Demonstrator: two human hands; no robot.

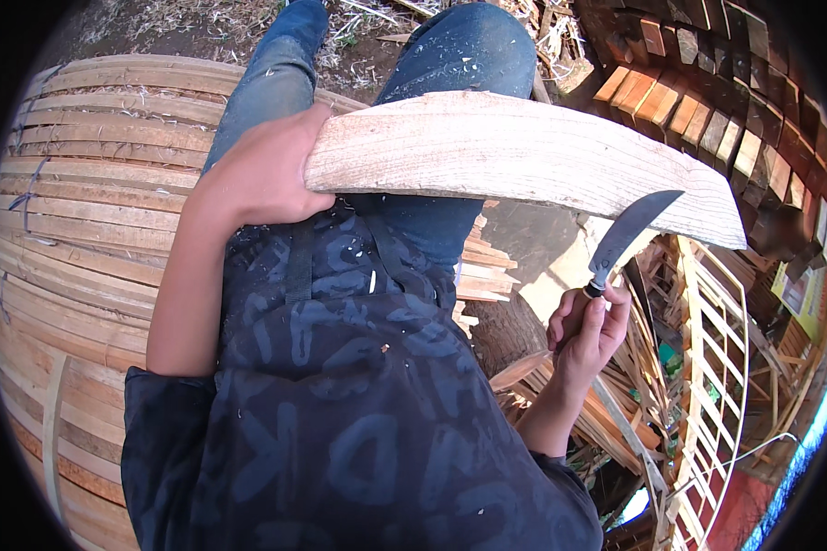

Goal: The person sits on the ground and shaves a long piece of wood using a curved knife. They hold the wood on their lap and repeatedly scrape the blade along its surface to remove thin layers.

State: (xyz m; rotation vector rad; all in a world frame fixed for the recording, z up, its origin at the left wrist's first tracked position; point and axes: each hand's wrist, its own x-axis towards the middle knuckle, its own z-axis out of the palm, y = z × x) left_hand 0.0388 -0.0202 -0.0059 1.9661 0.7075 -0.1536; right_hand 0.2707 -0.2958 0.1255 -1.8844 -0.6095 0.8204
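Note:
A long, pale board (487,151) with a curved upper edge lies across my thighs and reaches out to the right. My left hand (280,170) is closed around its left end, with the fingers hidden on the far side. In my right hand (590,323) is a knife (632,234) with a dark, curved blade, gripped by the handle. The blade points up and to the right. Its tip overlaps the lower edge of the board near the right end; whether it touches the wood I cannot tell.
Stacked wooden strips (101,211) fill the left side. A slatted wooden frame (712,367) leans at the right, beside a heap of split wood pieces (616,413). Cut blocks (662,101) are piled at the upper right. Shavings (184,23) litter the ground.

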